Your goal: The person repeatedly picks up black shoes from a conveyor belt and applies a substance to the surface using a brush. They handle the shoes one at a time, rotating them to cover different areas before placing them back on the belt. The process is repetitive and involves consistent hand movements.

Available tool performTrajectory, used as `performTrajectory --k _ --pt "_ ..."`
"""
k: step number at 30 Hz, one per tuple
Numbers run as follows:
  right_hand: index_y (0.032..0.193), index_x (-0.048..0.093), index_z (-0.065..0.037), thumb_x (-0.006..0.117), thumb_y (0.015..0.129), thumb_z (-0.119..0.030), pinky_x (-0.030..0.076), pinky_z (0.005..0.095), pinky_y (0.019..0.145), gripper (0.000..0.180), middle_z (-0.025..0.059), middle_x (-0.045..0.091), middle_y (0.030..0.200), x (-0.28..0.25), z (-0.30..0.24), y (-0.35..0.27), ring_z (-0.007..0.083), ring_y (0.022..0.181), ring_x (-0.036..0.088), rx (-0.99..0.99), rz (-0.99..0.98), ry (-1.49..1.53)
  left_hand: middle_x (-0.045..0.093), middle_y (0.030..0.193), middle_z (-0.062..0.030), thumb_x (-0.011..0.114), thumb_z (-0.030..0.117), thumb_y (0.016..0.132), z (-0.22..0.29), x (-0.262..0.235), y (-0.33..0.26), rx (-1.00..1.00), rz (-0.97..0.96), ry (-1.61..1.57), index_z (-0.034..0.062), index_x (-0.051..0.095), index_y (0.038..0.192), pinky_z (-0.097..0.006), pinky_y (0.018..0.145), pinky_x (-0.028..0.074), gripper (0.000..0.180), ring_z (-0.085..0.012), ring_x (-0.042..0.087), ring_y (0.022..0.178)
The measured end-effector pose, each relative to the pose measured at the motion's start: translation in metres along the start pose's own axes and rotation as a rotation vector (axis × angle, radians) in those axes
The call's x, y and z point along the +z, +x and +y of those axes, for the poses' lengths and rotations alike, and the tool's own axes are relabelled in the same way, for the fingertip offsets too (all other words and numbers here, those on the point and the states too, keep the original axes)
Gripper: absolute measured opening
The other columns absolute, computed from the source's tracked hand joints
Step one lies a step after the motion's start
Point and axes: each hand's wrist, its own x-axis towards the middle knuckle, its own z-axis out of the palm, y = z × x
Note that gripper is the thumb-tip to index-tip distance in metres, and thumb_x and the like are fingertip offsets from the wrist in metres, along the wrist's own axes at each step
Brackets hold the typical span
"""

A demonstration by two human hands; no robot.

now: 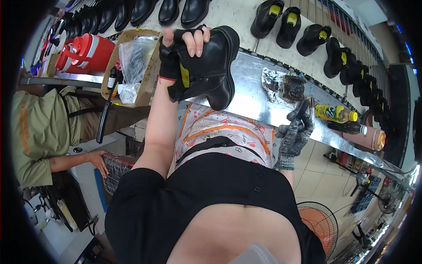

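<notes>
My left hand (187, 44), in a black fingerless glove, holds up a black ankle boot (215, 61). Its fingers curl over the boot's upper, near a yellow patch at the opening; the sole faces right. My right hand (296, 130) wears a dirty grey knit glove and hovers at the metal bench's front edge. Its fingers are bent together around something I cannot make out. Just beyond that hand, on the metal bench (246, 83), lie a black-stained cloth (272, 86) and a dark, crusted block (293, 89).
Behind the bench, black shoes (290, 26) line a conveyor (237, 22). Bottles, one with a yellow cap (343, 114), stand at the right. To the left are a cardboard box (151, 57) with plastic bags, a red jug (88, 53) and a co-worker's hand (99, 163). An orange fan (318, 229) stands lower right.
</notes>
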Motion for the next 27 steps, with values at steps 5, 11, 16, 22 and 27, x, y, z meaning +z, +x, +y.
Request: performTrajectory --k 5,11,16,22,27 --pt "0.111 0.042 -0.007 0.054 0.091 -0.013 0.042 0.0229 0.036 0.025 0.0123 0.063 0.089 -0.018 0.018 0.0 0.0096 0.048 0.053 0.156 0.058 -0.038 0.048 0.059 -0.004 0.018 0.056 0.096 -0.001 0.005 0.003 -0.008 -0.028 0.011 0.0108 0.045 0.053 -0.035 0.1 0.023 0.068 -0.0203 0.041 0.083" --pt "0.111 0.043 -0.008 0.055 0.09 -0.014 0.042 0.0222 0.037 0.024 0.0126 0.063 0.088 -0.014 0.008 0.004 0.0095 0.048 0.053 0.189 0.069 0.079 0.046 0.058 -0.004 0.02 0.056 0.096 -0.005 0.006 0.004 -0.042 -0.034 -0.032 0.0102 0.046 0.053 -0.035 0.098 0.025 0.068 -0.02 0.041 0.081" --pt "0.111 0.046 -0.008 0.057 0.089 -0.013 0.042 0.0216 0.037 0.025 0.0134 0.063 0.086 -0.009 -0.013 0.001 0.0102 0.048 0.053 0.244 -0.026 0.153 0.045 0.058 -0.0046 0.02 0.055 0.096 -0.005 0.015 0.005 -0.049 -0.033 -0.017 0.0093 0.046 0.054 -0.035 0.098 0.025 0.067 -0.0193 0.04 0.079" --pt "0.135 0.037 -0.006 0.062 0.08 -0.008 0.049 0.0224 0.051 0.061 0.0134 0.058 0.113 0.033 -0.104 0.017 0.0102 0.071 0.057 0.092 -0.51 -0.191 0.045 0.059 -0.0046 0.021 0.055 0.096 -0.016 0.027 0.015 -0.082 -0.088 -0.063 0.0087 0.045 0.054 -0.035 0.099 0.024 0.067 -0.02 0.04 0.081" --pt "0.125 0.053 -0.007 0.057 0.078 -0.003 0.037 0.0395 0.102 0.047 0.0151 0.056 0.122 0.046 -0.118 0.035 0.0311 0.117 0.051 -0.633 -0.851 -0.729 0.044 0.058 -0.0046 0.021 0.055 0.096 -0.02 0.035 0.014 -0.076 -0.084 -0.073 0.0084 0.045 0.054 -0.036 0.101 0.023 0.067 -0.0202 0.041 0.08"
